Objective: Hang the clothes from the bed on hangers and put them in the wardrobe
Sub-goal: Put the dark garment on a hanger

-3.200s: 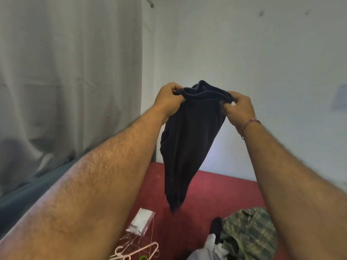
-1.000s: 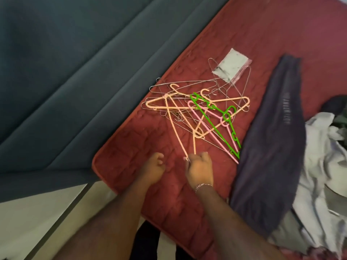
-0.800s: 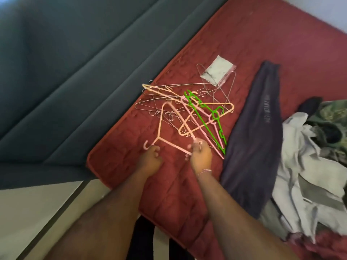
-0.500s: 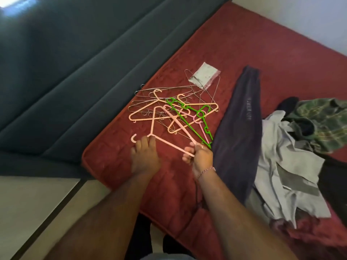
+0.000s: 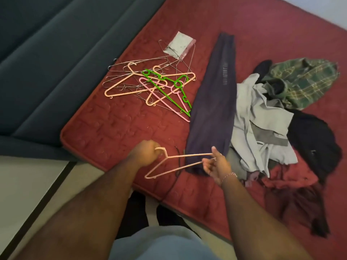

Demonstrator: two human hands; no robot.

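Two hands on one peach plastic hanger point(image 5: 170, 164), lifted just above the near edge of the red quilted mattress point(image 5: 116, 126). The left hand point(image 5: 147, 153) is clenched around the hook end, and the right hand point(image 5: 216, 166) pinches the far shoulder tip between thumb and fingers, a beaded bracelet point(image 5: 229, 175) on that wrist. The hanger is thin, a pale salmon triangle with a curled hook and a small notch under its low corner, tilted across the frame. Right beside that pinching hand lies the dark purple garment point(image 5: 214, 102), stretched long and narrow up the mattress, faint lettering along its length. Further up sits the tangle of spare hangers point(image 5: 150, 83): peach, pink, one bright green, wire ones beneath. To the right, a heap of clothes: a grey shirt point(image 5: 261, 121), a green plaid shirt point(image 5: 304, 81), black fabric point(image 5: 315, 143).
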